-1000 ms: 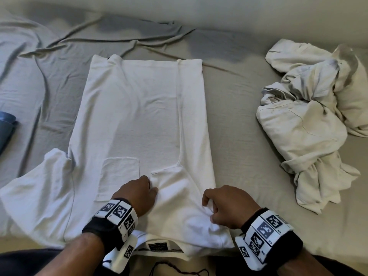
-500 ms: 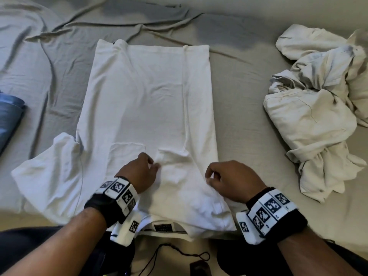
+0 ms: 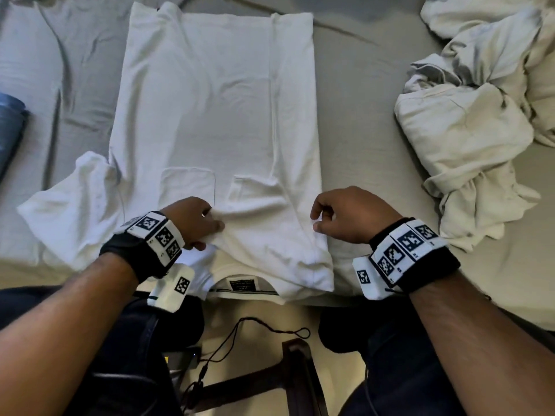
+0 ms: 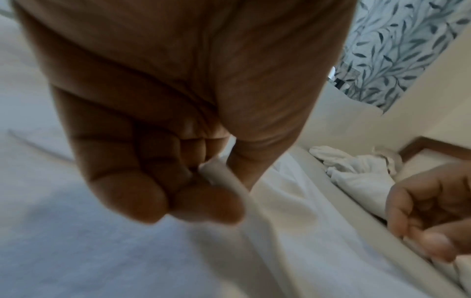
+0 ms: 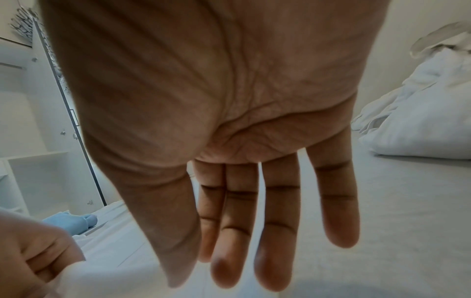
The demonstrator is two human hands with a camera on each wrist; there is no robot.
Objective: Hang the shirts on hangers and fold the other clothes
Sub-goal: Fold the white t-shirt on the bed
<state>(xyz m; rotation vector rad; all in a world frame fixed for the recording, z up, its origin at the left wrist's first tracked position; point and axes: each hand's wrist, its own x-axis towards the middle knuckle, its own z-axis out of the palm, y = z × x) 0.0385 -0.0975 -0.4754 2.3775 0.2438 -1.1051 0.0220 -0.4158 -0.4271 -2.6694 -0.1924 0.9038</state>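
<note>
Left hand [image 3: 192, 220] pinches the white T-shirt's [image 3: 210, 100] fabric; right hand [image 3: 348, 214] hovers beside it, fingers relaxed.

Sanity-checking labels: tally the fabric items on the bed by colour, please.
White: 1, the T-shirt laid flat, the left hand pinching a fold of it.
Cream: 1 crumpled pile; pieces in it cannot be told apart.
Blue: 1, a partly seen item.
Total: 3.

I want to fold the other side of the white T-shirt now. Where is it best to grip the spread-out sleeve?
Probably pinch the sleeve at its outer cuff edge, coming from the left: it lies spread flat past the T-shirt body, unlike the already folded right side.
</note>
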